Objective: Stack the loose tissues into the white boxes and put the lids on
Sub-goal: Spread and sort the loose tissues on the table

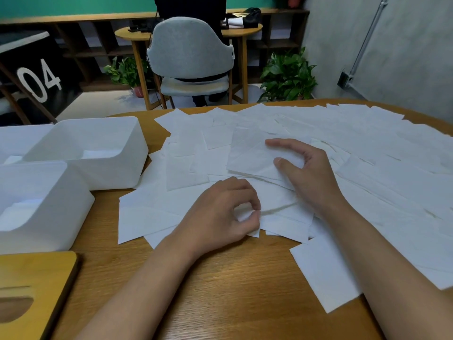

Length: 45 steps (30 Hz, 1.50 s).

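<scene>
- The loose tissues (367, 143) lie in a wide, overlapping spread on the wooden table (220, 290), from its middle to its right edge and back to its far rim.
- A few sheets at the near side of the spread hang apart from the rest, one of them by the right forearm.
- The right hand (308, 175) holds a small stack of tissues (252, 158) near the middle of the spread. Its thumb lies on top and its forefinger curves along the stack's far edge. The other fingers are hidden.
- The stack's near edge sits a little above the sheets under it, with a thin shadow beneath.
- The left hand (218, 214) is just nearer than the stack and pinches the edge of one tissue (282, 222) between thumb and forefinger. Its other fingers are curled in.
- That sheet is creased where it is pinched and overlaps its neighbours.
- Two open white boxes stand at the left of the table, touching each other: the far white box (117, 173) and the near white box (49, 234).
- Each box shows something white and flat low inside, probably tissues.
- The left fringe of the spread reaches the far box's side.
- A wooden lid (49, 266) with an oval slot lies flat at the near left corner, just beside the near box.
- Beyond the table stand a grey chair (191, 50) and potted plants (289, 77) on the floor.
</scene>
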Tool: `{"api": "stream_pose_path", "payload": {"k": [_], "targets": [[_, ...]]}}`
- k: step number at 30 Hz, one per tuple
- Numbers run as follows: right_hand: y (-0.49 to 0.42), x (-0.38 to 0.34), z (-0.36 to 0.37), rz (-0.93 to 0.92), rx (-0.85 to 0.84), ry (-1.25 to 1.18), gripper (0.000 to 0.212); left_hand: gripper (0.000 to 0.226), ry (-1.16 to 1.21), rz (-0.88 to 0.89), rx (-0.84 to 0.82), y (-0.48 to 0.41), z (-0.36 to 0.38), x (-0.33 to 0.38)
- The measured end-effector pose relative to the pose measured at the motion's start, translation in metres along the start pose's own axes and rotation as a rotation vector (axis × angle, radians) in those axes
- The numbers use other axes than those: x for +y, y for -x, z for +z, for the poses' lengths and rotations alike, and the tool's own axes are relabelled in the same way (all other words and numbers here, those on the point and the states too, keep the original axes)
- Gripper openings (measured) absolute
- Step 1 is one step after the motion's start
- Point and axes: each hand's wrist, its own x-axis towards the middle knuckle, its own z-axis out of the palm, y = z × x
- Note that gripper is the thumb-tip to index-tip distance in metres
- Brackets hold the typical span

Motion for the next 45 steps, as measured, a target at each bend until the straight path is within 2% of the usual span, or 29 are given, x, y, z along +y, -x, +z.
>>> {"api": "stream_pose_path", "payload": {"k": [2,5,6,8,10,11,14,19,24,27,30,32,36,39,43,45], "targets": [[0.001,-0.002,-0.001,-0.001,-0.010,-0.020,0.038,0.006,0.094,-0.049,0.103,0.001,-0.008,0.004],[0.002,-0.009,-0.002,-0.020,-0.070,-0.069,0.022,0.007,0.329,-0.181,0.265,0.001,-0.025,0.006],[0.003,-0.011,-0.002,-0.022,-0.110,-0.097,0.025,0.006,0.384,-0.222,0.321,0.000,-0.030,0.006],[0.007,-0.012,0.000,0.021,-0.196,-0.201,0.047,0.009,0.447,-0.298,0.411,-0.002,-0.037,0.003],[0.010,-0.014,0.003,0.050,-0.244,-0.248,0.053,0.014,0.472,-0.375,0.449,-0.004,-0.037,-0.002],[0.012,-0.014,0.006,0.034,-0.246,-0.217,0.049,0.015,0.469,-0.408,0.456,-0.004,-0.036,-0.004],[0.014,-0.017,0.013,0.029,-0.185,-0.145,0.009,0.005,0.441,-0.474,0.456,-0.005,-0.033,-0.006],[0.015,-0.020,0.013,0.057,-0.176,-0.189,0.017,0.025,0.442,-0.450,0.460,-0.005,-0.034,-0.007],[0.017,-0.023,0.013,-0.043,-0.265,-0.110,0.049,0.027,0.445,-0.455,0.482,-0.005,-0.033,-0.006],[0.017,-0.023,0.015,-0.079,-0.251,-0.015,0.062,0.027,0.441,-0.466,0.507,-0.005,-0.032,-0.002],[0.017,-0.024,0.016,-0.102,-0.226,-0.044,0.063,0.030,0.427,-0.481,0.514,-0.006,-0.030,-0.003],[0.017,-0.024,0.014,-0.092,-0.213,-0.081,0.063,0.040,0.423,-0.514,0.475,-0.007,-0.030,-0.005],[0.015,-0.026,0.012,-0.041,-0.208,-0.143,0.063,0.051,0.621,-0.544,0.316,-0.006,-0.032,-0.001],[0.015,-0.027,0.010,-0.034,-0.250,-0.145,0.063,0.051,0.550,-0.509,0.349,-0.005,-0.031,-0.001],[0.014,-0.024,0.008,-0.098,-0.366,-0.167,0.046,0.050,0.568,-0.505,0.399,-0.005,-0.031,-0.005],[0.015,-0.022,0.008,-0.127,-0.384,-0.189,0.054,0.049,0.582,-0.515,0.403,-0.005,-0.031,-0.005]]}}
